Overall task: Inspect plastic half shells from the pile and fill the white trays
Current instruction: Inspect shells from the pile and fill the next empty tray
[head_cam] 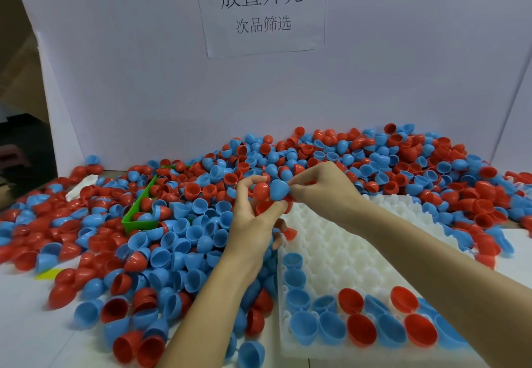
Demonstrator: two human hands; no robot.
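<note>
A big pile of red and blue plastic half shells [201, 183] covers the table from left to far right. A white tray [339, 241] with round pockets lies at the front right; its near rows hold several blue and red shells [359, 330]. My left hand [253, 218] is raised over the tray's far left corner and grips red shells [260, 190] in curled fingers. My right hand [322, 186] pinches a blue shell [278, 190] that touches the red one.
A green bin [138, 218] sits half buried in the pile at centre left, with shells inside. A white board [259, 85] with a paper sign [260, 8] closes the back. A yellow scrap [47, 274] lies at the left front.
</note>
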